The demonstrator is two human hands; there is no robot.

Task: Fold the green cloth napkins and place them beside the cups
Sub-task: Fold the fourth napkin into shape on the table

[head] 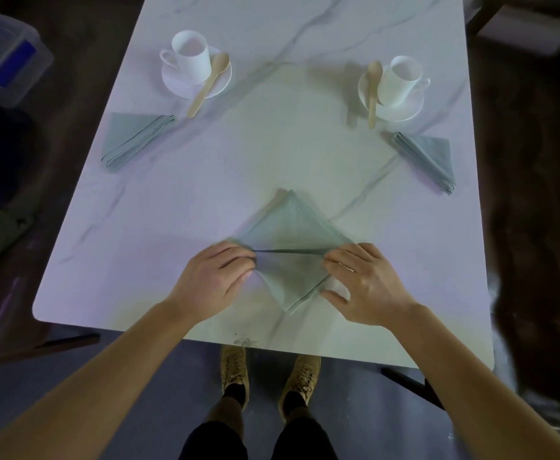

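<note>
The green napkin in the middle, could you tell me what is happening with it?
A person is folding the middle napkin on the table: the left hand pinches its left corner, the right hand its right corner. The left folded napkin lies by the left cup, the right folded napkin by the right cup.

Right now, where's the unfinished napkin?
The unfinished napkin lies diamond-wise near the front edge of the table, centre of the head view, its side corners pinched by the left hand and the right hand.
</note>
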